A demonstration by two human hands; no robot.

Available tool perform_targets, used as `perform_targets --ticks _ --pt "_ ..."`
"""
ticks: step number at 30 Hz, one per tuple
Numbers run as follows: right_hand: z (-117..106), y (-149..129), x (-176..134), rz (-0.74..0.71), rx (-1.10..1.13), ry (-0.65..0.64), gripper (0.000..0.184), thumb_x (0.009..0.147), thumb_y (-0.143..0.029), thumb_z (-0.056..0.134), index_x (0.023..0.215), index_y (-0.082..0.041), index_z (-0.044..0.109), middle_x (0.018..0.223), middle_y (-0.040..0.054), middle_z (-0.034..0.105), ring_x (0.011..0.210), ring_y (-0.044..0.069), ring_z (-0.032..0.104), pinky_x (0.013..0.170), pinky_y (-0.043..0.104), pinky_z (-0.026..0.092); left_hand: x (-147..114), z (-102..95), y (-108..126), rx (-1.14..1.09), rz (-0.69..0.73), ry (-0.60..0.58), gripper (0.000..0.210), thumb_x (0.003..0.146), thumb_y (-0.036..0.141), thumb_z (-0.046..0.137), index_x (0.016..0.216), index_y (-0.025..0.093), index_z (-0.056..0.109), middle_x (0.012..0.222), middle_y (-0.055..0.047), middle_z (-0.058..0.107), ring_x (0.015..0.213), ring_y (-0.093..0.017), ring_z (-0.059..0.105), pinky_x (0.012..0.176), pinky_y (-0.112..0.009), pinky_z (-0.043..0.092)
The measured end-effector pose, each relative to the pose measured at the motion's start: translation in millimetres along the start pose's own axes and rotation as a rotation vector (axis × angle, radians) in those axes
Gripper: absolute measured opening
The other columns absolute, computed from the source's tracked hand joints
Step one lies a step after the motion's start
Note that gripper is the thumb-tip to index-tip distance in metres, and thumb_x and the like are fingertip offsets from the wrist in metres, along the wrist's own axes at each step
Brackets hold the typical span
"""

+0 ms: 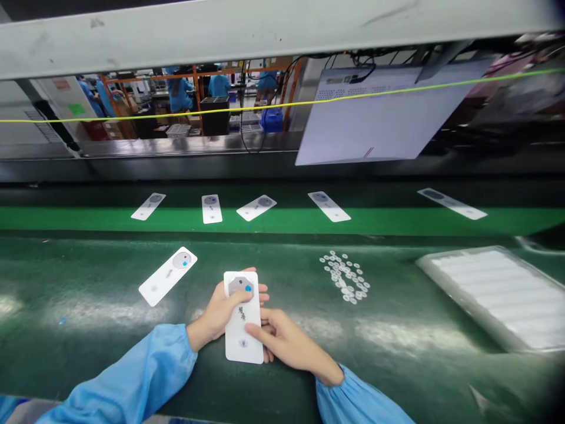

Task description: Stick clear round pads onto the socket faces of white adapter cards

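Both hands hold one white rounded card-like panel (243, 347), with a grey camera-shaped patch, a blue spot and dark characters on its face. My left hand (218, 312) grips its upper left, thumb across the grey patch and fingers behind. On the lower right edge, my right hand (286, 338) pinches it with the thumb in front and fingers underneath. A similar panel (163, 282) with a blue spot lies flat on the green table (101, 353), left of my hands. To the right is a scattered heap of small round whitish discs (346, 277).
Beyond the table edge runs a green belt (282, 221) carrying several similar panels (329, 206). A plastic-wrapped white stack (503, 294) sits at the right. Overhead are a grey beam (265, 29), a yellow-green cord (265, 108) and a hanging white board (371, 123). People in blue work far behind.
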State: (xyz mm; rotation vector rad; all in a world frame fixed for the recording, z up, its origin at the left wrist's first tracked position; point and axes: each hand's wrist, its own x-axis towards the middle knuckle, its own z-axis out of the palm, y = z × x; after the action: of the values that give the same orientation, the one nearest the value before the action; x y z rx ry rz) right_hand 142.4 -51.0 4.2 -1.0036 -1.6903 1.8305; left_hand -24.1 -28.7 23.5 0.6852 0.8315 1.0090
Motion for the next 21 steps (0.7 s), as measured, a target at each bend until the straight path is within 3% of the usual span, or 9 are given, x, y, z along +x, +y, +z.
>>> perform_targets --ticks 2,4,6,8,11,13,17,21 --pt "-2 0 -1 -0.022 -0.030 0.102 0.048 0.095 -0.062 0.055 0.088 -0.015 0.063 0.063 0.0005 0.061 0.046 0.011 0.056 0.041 0.021 0.042 0 0.6 -1 0.013 0.006 0.077 0.070 0.077 0.026 0.077 0.142 0.014 0.052 0.111 -0.018 0.076 0.098 -0.033 0.075 0.081 -0.040 0.059" --pt "-5 0 -3 -0.093 -0.077 0.318 0.044 0.097 -0.058 0.054 0.088 -0.016 0.064 0.066 0.0017 0.062 0.050 0.013 0.058 0.043 0.022 0.044 1 -0.5 -1 0.048 0.014 0.137 0.068 0.079 0.031 0.076 0.140 0.014 0.053 0.108 -0.017 0.077 0.090 -0.031 0.076 0.074 -0.037 0.060" --pt "-7 -1 -5 -0.213 -0.167 0.575 0.035 0.100 -0.050 0.054 0.093 -0.017 0.066 0.072 0.0034 0.064 0.056 0.014 0.060 0.048 0.024 0.048 2 -2.1 -2 0.098 0.023 0.141 0.067 0.079 0.034 0.076 0.138 0.014 0.055 0.105 -0.016 0.077 0.084 -0.028 0.077 0.071 -0.035 0.060" --pt "-7 -3 -5 -0.365 -0.319 0.726 0.025 0.102 -0.038 0.052 0.102 -0.018 0.068 0.082 0.0059 0.067 0.063 0.015 0.063 0.054 0.025 0.051 3 -3.9 -5 0.157 0.028 0.103 0.065 0.079 0.036 0.077 0.136 0.014 0.057 0.103 -0.014 0.078 0.079 -0.026 0.077 0.070 -0.034 0.060" --pt "-4 -4 -1 -0.546 -0.575 0.714 0.024 0.103 -0.023 0.048 0.115 -0.021 0.069 0.101 0.0092 0.068 0.079 0.017 0.067 0.064 0.027 0.054 4 -6.4 -8 0.294 0.071 0.080 0.055 0.081 0.036 0.075 0.130 0.014 0.063 0.097 -0.010 0.077 0.075 -0.022 0.075 0.065 -0.029 0.058" --pt "-1 -1 4 -0.576 -0.725 0.687 0.028 0.103 -0.020 0.047 0.121 -0.022 0.068 0.107 0.0101 0.067 0.081 0.017 0.068 0.067 0.027 0.055 4 -7.7 -10 0.396 0.118 0.094 0.046 0.083 0.033 0.072 0.125 0.015 0.068 0.095 -0.008 0.077 0.076 -0.020 0.073 0.063 -0.024 0.054" --pt "-1 5 8 -0.578 -0.985 0.721 0.031 0.104 -0.018 0.045 0.124 -0.021 0.070 0.106 0.0097 0.069 0.072 0.015 0.065 0.060 0.026 0.052 5 -8.4 -9 0.439 0.123 0.079 0.044 0.086 0.033 0.067 0.127 0.016 0.069 0.098 -0.007 0.077 0.084 -0.020 0.071 0.067 -0.023 0.052" --pt "-3 3 8 -0.623 -1.067 0.772 0.030 0.105 -0.017 0.046 0.114 -0.021 0.073 0.098 0.0069 0.072 0.070 0.013 0.066 0.059 0.024 0.050 4 -11.8 -8 0.438 0.096 0.035 0.049 0.087 0.037 0.064 0.130 0.014 0.068 0.104 -0.009 0.077 0.089 -0.023 0.071 0.071 -0.026 0.052"
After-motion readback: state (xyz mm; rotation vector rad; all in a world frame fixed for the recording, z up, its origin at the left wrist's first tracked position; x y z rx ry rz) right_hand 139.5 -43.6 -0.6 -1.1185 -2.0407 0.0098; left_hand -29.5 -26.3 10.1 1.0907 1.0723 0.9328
